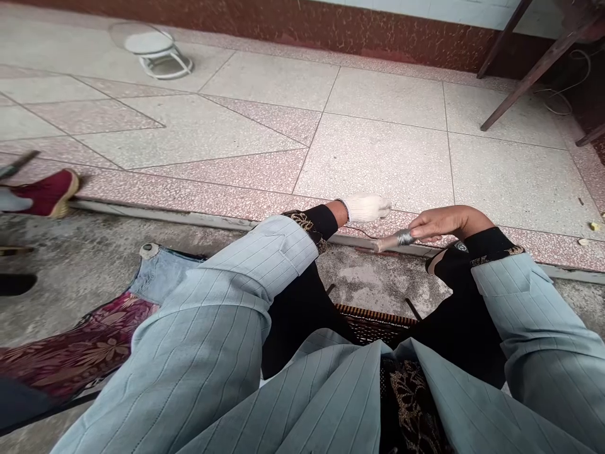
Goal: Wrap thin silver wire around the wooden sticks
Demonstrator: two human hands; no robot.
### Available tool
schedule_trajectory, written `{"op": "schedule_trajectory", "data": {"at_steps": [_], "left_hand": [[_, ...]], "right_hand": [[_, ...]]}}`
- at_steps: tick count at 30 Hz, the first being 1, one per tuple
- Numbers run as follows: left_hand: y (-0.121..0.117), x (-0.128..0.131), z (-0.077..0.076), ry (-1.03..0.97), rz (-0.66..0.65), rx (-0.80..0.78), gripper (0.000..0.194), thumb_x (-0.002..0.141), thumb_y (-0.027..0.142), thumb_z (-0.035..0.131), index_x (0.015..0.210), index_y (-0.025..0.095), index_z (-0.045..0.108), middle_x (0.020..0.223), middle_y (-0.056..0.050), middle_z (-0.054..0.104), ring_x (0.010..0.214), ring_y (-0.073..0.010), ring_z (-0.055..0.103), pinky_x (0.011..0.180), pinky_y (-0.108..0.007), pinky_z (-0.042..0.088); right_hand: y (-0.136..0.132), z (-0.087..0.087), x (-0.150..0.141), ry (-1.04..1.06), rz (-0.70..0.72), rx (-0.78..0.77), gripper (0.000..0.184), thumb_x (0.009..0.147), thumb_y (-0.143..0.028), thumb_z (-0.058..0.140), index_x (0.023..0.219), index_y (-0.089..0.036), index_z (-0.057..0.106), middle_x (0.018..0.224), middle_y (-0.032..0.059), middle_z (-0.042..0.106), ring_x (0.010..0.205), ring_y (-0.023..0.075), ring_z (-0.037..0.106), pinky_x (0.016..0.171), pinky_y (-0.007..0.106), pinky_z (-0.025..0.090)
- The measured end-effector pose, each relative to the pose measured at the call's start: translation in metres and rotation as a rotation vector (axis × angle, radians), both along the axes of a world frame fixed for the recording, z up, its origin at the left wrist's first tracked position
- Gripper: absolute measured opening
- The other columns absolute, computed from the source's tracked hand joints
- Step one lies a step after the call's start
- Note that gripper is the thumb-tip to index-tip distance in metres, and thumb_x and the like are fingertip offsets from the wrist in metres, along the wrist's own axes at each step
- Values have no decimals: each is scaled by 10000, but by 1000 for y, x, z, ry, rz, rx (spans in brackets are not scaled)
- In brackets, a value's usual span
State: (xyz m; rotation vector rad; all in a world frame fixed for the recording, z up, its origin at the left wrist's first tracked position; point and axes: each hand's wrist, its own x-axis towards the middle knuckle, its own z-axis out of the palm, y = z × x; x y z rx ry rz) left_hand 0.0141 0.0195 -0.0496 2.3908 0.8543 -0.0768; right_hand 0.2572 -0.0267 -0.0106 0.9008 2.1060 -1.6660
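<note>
My left hand [366, 208] wears a white knitted glove and is closed above the raised floor's edge. What its fingers hold, if anything, is hidden. A thin dark strand [362, 232] runs from below the glove toward the tool in my other hand. Bare and closed, my right hand [437, 224] grips a wooden-handled tool [390, 242] with a silver wrapping around it. The tool points left, its pale brown end below the gloved hand. Its kind is not clear.
A woven seat [375, 323] shows between my black-trousered legs. At left are a red shoe [45, 192] of another person and patterned cloth [89, 343]. A white stool [158, 53] stands on the tiled floor [378, 157]. Wooden legs [529, 82] stand at upper right.
</note>
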Motion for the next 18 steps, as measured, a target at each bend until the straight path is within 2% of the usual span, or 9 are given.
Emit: {"op": "schedule_trajectory", "data": {"at_steps": [3,5,9,14,16,18], "left_hand": [[-2,6,2,13,26,41,374,937,417,428,997,137,668,808,-104,688,783,-202,561,736,-305,389],[-5,10,3,18,25,44,372,931,427,429,986,155,678,831,-113,690,812,-220,584,741,-318,390],[-10,11,9,19,22,23,358,925,438,431,968,184,681,766,-97,663,812,-236,604,724,-331,393],[-15,13,13,-6,-24,-59,388,945,432,393,948,135,642,749,-84,640,717,-183,540,706,-316,391],[-18,16,11,-21,-38,-73,377,943,423,394,936,133,635,803,-90,656,745,-178,542,728,-312,399],[-19,18,8,-30,-42,-77,371,940,419,396,938,138,638,847,-97,672,766,-180,549,740,-312,405]], "right_hand": [[6,-12,-3,-261,17,63,506,892,-649,514,703,-179,513,585,-25,431,541,111,368,554,267,320],[10,-17,-4,-409,-21,209,461,901,-602,518,726,-176,548,619,2,483,562,130,410,565,279,322],[18,-19,-2,-626,-176,451,468,932,-584,451,837,-161,626,843,111,637,704,203,558,615,312,371],[25,-21,1,-640,-314,574,513,950,-593,412,929,-140,653,957,177,661,832,268,601,651,336,387],[24,-20,0,-601,-412,609,496,946,-593,424,898,-148,637,909,162,652,805,255,590,655,333,384],[21,-16,0,-468,-526,584,489,949,-603,412,838,-164,595,801,117,617,705,207,551,638,321,377]]}}
